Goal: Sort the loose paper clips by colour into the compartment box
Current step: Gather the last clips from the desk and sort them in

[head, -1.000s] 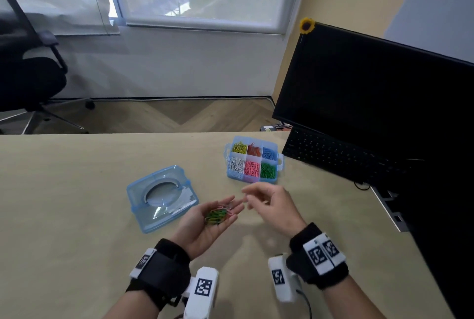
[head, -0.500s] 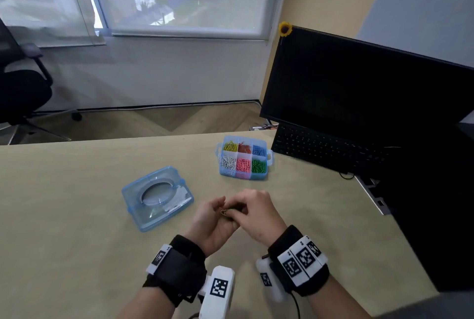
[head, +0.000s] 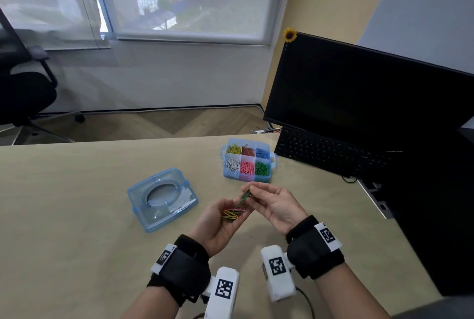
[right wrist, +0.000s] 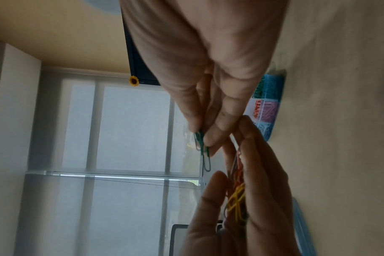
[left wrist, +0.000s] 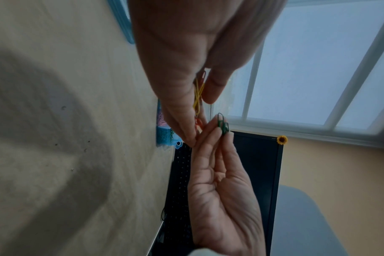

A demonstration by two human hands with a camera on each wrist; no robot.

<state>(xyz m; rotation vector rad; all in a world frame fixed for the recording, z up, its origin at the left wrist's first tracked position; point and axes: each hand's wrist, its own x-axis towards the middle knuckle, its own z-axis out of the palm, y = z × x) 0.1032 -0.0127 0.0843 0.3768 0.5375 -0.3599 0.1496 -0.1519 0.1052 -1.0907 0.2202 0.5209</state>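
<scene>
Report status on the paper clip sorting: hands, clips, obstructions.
Right hand pinches green wire paper clips. Left hand cups mixed coloured clips. Blue six-compartment plastic box open, nothing in the way.

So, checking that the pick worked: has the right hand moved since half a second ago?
Yes. The right hand, pinching green clips, has left the clips in the left hand and moved toward the box.
</scene>
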